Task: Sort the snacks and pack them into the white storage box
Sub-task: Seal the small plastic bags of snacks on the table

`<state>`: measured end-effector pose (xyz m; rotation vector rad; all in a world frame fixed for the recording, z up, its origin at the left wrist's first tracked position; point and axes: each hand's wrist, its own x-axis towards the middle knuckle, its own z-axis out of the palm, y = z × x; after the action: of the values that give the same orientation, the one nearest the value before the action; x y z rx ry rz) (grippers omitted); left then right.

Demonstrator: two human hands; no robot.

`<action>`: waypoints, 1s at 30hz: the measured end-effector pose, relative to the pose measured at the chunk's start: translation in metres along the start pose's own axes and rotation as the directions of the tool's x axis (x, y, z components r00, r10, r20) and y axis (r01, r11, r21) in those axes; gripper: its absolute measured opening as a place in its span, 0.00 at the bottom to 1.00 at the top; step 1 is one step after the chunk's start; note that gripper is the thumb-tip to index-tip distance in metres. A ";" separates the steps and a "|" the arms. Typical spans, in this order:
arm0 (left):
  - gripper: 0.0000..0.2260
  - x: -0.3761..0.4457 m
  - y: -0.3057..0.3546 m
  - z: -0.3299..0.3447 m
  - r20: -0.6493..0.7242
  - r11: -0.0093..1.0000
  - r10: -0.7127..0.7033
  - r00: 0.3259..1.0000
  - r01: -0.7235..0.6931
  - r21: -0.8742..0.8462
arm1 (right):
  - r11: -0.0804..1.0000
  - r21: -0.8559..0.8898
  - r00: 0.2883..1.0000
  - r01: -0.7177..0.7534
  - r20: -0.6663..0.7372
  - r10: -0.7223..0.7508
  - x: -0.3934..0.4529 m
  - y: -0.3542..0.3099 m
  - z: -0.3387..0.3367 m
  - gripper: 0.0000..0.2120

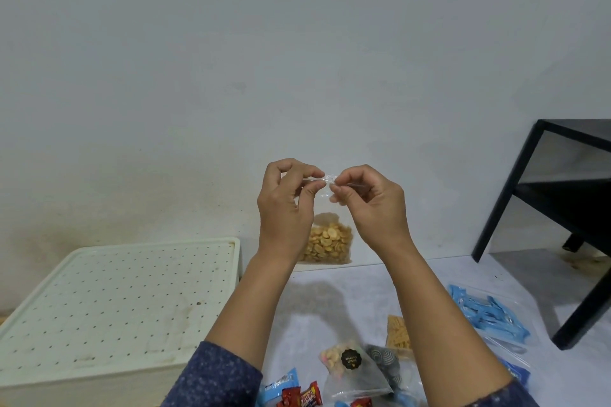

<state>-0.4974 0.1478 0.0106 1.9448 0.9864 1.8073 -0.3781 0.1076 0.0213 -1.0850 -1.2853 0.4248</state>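
A clear plastic bag of golden peanuts hangs upright in the air in front of the wall. My left hand and my right hand both pinch its top edge, fingertips almost touching. The white storage box stands at the lower left with its dotted lid on. More snacks lie on the floor below my arms: a clear pouch of pastel candies, red wrapped bars, a pale blue packet and a packet of yellowish sticks.
A clear bag holding several blue wrapped sticks lies at the right on the pale floor. A black shelf unit stands at the far right. A plain white wall fills the background.
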 end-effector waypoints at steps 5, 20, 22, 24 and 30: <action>0.04 -0.002 -0.003 0.000 -0.008 0.997 0.049 0.999 -0.049 0.066 | 1.000 0.021 1.000 -0.006 0.014 0.006 -0.001 0.001 -0.001 0.07; 0.10 -0.005 -0.009 -0.017 0.115 0.975 -0.191 0.975 0.202 -0.089 | 0.982 -0.178 0.984 -0.059 0.158 0.087 -0.025 0.005 0.006 0.17; 0.16 -0.011 -0.016 -0.019 0.235 0.964 -0.187 0.954 0.225 -0.143 | 0.981 -0.132 0.984 -0.145 0.082 0.157 -0.026 0.013 0.005 0.15; 0.18 -0.018 -0.029 -0.019 0.366 0.950 -0.180 0.913 0.258 -0.174 | 0.974 -0.088 0.978 -0.207 0.012 0.209 -0.028 0.024 0.003 0.14; 0.13 -0.040 -0.084 0.016 0.472 0.952 -0.271 0.839 0.307 0.002 | 0.935 -0.135 0.944 -0.328 0.000 0.331 -0.022 0.087 0.001 0.12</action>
<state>-0.5032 0.1854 -0.0757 1.9273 0.9626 1.1141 -0.3595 0.1320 -0.0628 -1.4217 -1.1655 0.6105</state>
